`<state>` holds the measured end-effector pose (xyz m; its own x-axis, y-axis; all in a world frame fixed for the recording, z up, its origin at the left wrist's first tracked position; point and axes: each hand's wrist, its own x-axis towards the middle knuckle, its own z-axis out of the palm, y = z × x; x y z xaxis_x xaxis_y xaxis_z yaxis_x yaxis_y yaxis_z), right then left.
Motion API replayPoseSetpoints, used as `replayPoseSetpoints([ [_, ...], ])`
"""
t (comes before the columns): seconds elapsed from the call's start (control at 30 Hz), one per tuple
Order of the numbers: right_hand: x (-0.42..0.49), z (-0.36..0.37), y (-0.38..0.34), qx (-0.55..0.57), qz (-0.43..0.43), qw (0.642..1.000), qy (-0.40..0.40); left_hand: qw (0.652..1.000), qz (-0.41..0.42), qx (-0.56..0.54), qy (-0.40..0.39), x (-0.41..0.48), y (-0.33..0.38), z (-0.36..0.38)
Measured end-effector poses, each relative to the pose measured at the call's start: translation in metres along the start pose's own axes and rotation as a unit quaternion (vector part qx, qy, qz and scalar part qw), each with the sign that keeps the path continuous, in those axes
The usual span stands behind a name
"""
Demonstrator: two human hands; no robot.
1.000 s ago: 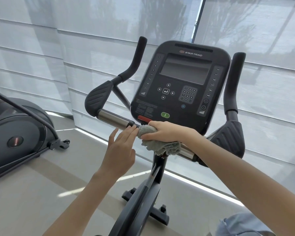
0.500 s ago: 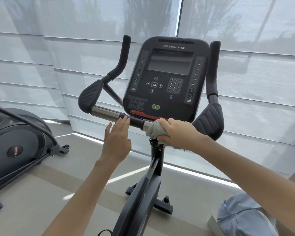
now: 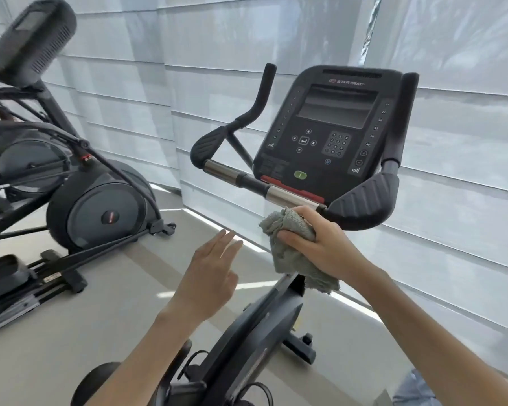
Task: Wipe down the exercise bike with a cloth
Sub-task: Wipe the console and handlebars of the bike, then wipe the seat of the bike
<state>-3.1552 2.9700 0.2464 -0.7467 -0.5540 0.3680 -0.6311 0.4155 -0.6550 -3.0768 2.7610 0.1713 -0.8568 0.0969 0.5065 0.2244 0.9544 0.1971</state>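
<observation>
Backing the exercise bike (image 3: 329,127), pleated blinds (image 3: 467,142)

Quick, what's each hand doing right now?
Left hand: open, fingers straight, holding nothing.
Right hand: closed around the grey cloth.

STAR TRAC stands along the console's (image 3: 332,142) top edge; its right edge lists 27, 30, 33, perhaps 36, 40.

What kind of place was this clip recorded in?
Likely a gym or fitness room: an exercise bike with a Star Trac console, an elliptical trainer beside it, and shaded windows behind.
</observation>
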Motion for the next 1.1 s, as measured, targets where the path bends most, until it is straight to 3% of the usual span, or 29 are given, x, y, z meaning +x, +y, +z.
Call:
replayPoseSetpoints([
  [0.27,-0.078,0.055,-0.002,0.086,0.003,0.992,-0.091,0.99,-0.13,0.037,-0.033,-0.134,0.028,-0.034],
  [0.5,-0.116,0.121,-0.022,0.067,-0.016,0.987,-0.148,0.968,-0.229,0.081,-0.063,-0.243,0.027,-0.071],
  [0.77,-0.141,0.161,-0.052,0.021,-0.045,0.99,-0.135,0.967,-0.227,0.089,-0.077,-0.283,0.015,-0.085],
  [1.1,-0.14,0.249,-0.118,0.033,0.05,0.997,-0.05,0.98,-0.171,0.061,-0.078,-0.341,-0.084,-0.144],
])
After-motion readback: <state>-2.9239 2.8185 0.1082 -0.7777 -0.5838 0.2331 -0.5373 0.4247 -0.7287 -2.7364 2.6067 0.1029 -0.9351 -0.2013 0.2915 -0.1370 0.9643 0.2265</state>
